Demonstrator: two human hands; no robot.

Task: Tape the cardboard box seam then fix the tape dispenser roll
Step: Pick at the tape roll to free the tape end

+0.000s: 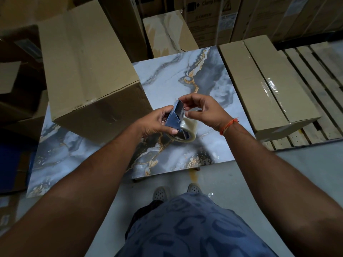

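Both hands meet at the centre of the frame, above a marble-patterned tabletop (167,76). The left hand (156,121) is clenched around the blue metal tape dispenser (175,115), thumb pressed along its lower edge, while the right hand (202,110) pinches with thumb and forefinger at the dispenser's upper end, where the loose tape end appears to sit; whether the fingers (187,101) actually have tape between them is too fine to tell. The clear tape roll (187,130) hangs in the dispenser just below the hands. A large cardboard box (83,71) lies on the tabletop at the upper left, and a flat taped carton (259,84) rests on a pallet (319,75) at the right. Judging by this, the dispenser repair is in hand. The frame looks stiff and light, with a likely sharp cutter edge, so the side plates are the place to hold; the tape itself is thin, sticky and quick to fold on itself.
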